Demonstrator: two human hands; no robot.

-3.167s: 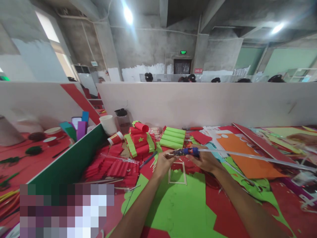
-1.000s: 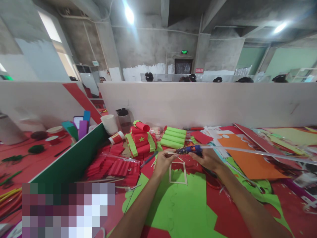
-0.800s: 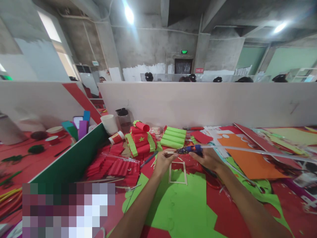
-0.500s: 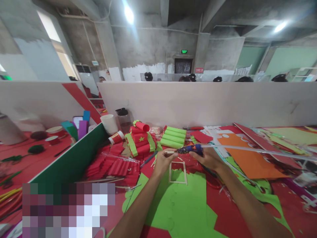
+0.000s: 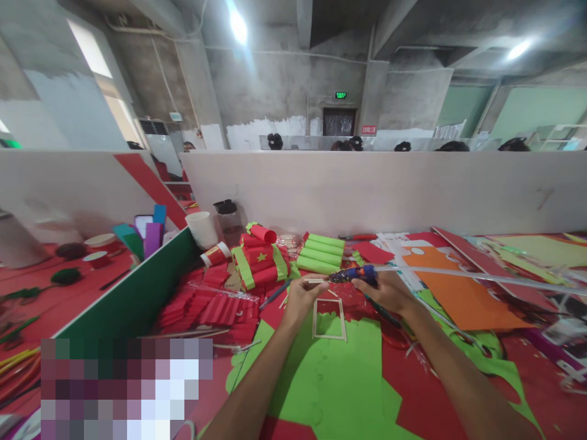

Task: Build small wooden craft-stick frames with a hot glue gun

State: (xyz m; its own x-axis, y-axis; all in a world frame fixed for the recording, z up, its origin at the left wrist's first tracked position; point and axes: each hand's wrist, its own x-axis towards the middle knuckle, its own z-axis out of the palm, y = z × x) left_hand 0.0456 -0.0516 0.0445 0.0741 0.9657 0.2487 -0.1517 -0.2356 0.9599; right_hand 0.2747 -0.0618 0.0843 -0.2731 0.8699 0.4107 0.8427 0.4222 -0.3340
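Note:
My right hand (image 5: 386, 292) is closed around a blue hot glue gun (image 5: 352, 274), with a long clear glue stick (image 5: 458, 276) running out of its back to the right. Pinched in my left hand (image 5: 305, 297) are thin pale wooden sticks (image 5: 315, 280), and the gun's nozzle points at their end; whether they touch is too small to tell. Just below the hands, a rectangular frame of wooden sticks (image 5: 345, 324) lies partly over a green sheet with a scalloped edge (image 5: 339, 373).
Red folded pieces (image 5: 224, 310) are piled at left beside a green divider (image 5: 132, 287). Behind my hands stand a red and green paper model (image 5: 261, 263) and green paper rolls (image 5: 321, 252). Orange sheet (image 5: 458, 293) and cut scraps lie right. A white partition (image 5: 367, 192) closes off the back.
The glue gun and my right hand have shifted very slightly to the right. My left hand and the wooden frame look unmoved.

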